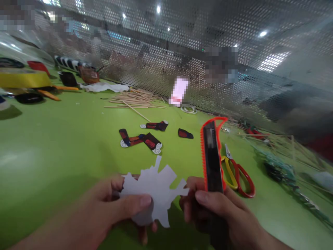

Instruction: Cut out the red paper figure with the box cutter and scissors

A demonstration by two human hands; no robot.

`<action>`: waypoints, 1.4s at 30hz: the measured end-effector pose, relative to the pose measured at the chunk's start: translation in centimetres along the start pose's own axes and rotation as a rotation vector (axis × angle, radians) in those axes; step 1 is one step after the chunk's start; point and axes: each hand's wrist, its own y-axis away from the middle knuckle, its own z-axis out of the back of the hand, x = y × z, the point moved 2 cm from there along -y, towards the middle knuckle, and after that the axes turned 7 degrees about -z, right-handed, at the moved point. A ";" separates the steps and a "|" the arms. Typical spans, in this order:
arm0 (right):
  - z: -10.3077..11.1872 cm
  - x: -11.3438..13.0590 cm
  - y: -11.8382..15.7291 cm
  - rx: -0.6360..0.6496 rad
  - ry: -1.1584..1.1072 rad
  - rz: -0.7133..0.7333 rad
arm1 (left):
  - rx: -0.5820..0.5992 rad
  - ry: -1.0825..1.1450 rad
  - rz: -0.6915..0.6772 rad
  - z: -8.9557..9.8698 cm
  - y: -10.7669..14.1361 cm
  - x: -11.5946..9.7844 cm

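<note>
My left hand (119, 205) pinches a white paper cutout (156, 191) with a jagged outline, thumb on top and fingers underneath. In my right hand (221, 205) is a utility knife (212, 156), black with a toothed orange edge, held upright between thumb and fingers. The fingertips of that hand are close to the cutout's right point; whether they touch it I cannot tell. Beyond the cutout lie dark printed paper limb pieces (151, 140), another such piece (157, 125) and a small dark piece (185, 133). Scissors (238, 175) with yellow and red handles lie just right of the knife.
Thin wooden sticks (137, 99) are heaped at the back of the green table (65, 146). A lit phone (179, 91) leans against the perforated metal screen (145, 59). A roll of yellow tape (26, 80) and orange-handled tools (49, 94) are at left; greenish plastic wrapping (281, 170) is at right.
</note>
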 end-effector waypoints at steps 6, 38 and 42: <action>-0.6 -0.1 0.1 0.016 0.017 0.082 | -0.012 -0.076 0.009 0.0 -0.2 0.0; -0.4 -1.5 -0.4 -0.094 0.198 -0.008 | 0.080 -0.284 -0.124 -1.4 -0.1 -1.2; 0.0 -0.7 -1.2 -0.250 0.227 -0.069 | -0.006 -0.329 -0.148 -1.4 -0.1 -1.5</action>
